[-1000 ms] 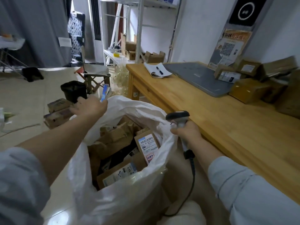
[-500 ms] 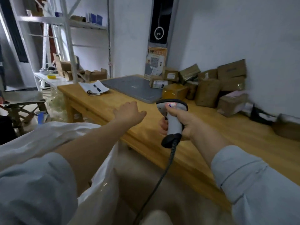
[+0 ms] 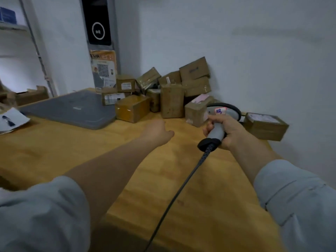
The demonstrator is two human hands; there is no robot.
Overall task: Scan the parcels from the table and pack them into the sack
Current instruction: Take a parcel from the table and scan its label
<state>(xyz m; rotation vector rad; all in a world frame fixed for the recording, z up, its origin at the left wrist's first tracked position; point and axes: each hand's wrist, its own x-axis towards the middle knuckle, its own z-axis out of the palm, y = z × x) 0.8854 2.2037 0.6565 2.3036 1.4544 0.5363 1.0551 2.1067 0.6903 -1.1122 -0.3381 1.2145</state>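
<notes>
A parcel depot — taped parcels point(image 3: 171, 100) heaped on a wooden table point(image 3: 200, 188), handheld scanner point(image 3: 218, 122).

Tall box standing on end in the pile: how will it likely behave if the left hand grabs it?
The tall box stands on a narrow end, so a high push would probably tip it. Its flat cardboard faces look stiff and unlikely to buckle. With square edges, it should not roll.
</notes>
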